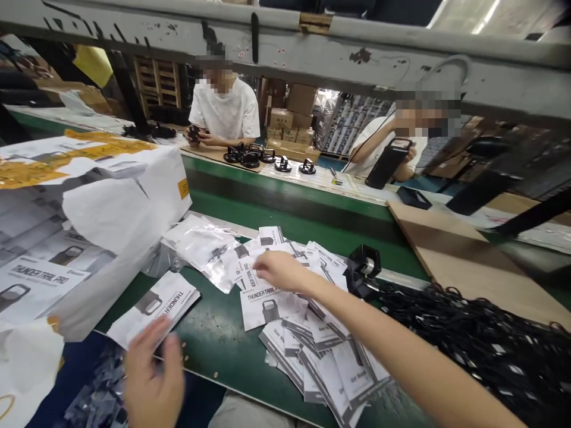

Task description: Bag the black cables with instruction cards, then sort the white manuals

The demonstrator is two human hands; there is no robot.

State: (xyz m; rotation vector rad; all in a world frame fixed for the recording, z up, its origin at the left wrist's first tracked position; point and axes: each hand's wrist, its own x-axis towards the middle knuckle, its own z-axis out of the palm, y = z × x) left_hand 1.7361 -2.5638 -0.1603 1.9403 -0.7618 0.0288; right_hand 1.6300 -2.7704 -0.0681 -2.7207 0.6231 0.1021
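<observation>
My left hand is at the near edge of the green table, its fingers closed on a white "Thunder" user-manual booklet. My right hand reaches forward across the table, with curled fingers pinching at a booklet on top of a spread pile of the same white manuals. Several clear plastic bags lie just left of that hand.
A torn white carton stands at the left. A heap of black cables fills the right, with a black tape dispenser beside it. Across the green conveyor two people handle black parts. A brown board lies at right.
</observation>
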